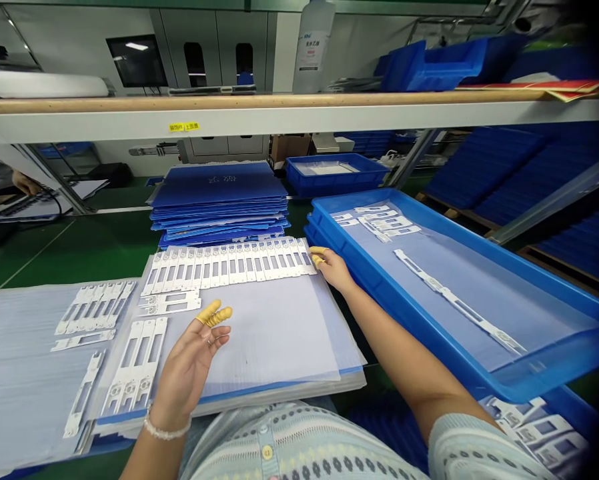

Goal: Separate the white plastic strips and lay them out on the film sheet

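My left hand (194, 353), palm turned up and fingers apart, holds nothing above a translucent sheet (274, 333). Yellow finger covers are on some fingertips of both hands. At the right end of a long row of white slotted strips (229, 265), my right hand (332, 268) has its covered fingertips close together at the edge of the last strip (307, 256). Below the row's left end lie two sideways strips (172, 303). Three upright strips (135, 363) lie left of my left hand.
More strips (97, 307) rest on a sheet stack at the left. Blue folders (219, 187) are piled behind the row. A blue tray (459, 263) at the right holds scattered strips and a long diagonal pair. A shelf edge (299, 120) crosses above, bearing a bottle (313, 50).
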`<action>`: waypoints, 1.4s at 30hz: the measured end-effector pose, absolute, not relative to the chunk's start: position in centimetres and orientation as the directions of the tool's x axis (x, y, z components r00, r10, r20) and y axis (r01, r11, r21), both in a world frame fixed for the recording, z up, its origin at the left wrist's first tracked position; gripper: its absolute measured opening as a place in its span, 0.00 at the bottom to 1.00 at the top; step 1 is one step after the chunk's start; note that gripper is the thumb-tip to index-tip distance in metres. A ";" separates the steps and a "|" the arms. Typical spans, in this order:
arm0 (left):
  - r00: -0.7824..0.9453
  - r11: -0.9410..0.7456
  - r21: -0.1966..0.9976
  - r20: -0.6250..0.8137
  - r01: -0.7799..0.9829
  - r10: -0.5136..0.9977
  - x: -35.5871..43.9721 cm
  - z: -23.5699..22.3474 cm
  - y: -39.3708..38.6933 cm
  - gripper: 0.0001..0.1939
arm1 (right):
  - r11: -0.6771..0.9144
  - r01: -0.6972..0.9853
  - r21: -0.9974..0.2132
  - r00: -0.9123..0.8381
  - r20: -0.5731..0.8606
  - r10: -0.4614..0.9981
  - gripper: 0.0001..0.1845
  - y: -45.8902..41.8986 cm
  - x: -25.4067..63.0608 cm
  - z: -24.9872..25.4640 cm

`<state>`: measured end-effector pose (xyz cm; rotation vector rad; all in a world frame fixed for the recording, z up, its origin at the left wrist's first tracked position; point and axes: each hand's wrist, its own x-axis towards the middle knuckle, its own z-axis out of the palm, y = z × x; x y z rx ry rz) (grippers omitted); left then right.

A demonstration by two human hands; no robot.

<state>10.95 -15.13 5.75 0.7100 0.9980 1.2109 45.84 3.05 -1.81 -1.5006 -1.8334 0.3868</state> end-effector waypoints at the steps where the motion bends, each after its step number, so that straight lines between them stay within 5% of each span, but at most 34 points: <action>1: 0.047 0.240 0.875 -0.243 -0.421 0.969 11.0 5.7 -15.1 0.25 | 0.289 0.736 -0.612 -0.094 0.330 0.939 0.21 2.9 45.8 -1.5; 6: 0.052 0.257 0.865 -0.261 -0.430 0.964 11.1 5.1 -15.0 0.25 | 0.396 0.810 -0.433 -0.322 0.236 0.917 0.19 1.8 45.0 0.3; 15: 0.084 0.269 0.858 -0.259 -0.438 0.962 10.5 3.7 -15.0 0.22 | 0.353 0.918 -0.181 -0.343 0.085 0.935 0.24 0.5 44.3 1.9; 33: 0.044 0.301 0.865 -0.310 -0.400 0.950 10.4 3.0 -14.0 0.25 | 0.397 0.889 -0.228 -0.409 -0.002 0.913 0.20 3.2 44.7 8.2; 38: 0.022 0.316 0.890 -0.327 -0.329 0.945 10.7 2.5 -13.3 0.27 | 0.292 0.917 -0.272 -0.256 0.159 0.953 0.22 7.2 48.5 15.1; 42: 0.026 0.358 0.871 -0.372 -0.336 0.928 10.5 1.7 -13.1 0.27 | 0.059 0.978 -0.198 -0.020 0.191 0.981 0.17 8.9 56.2 16.8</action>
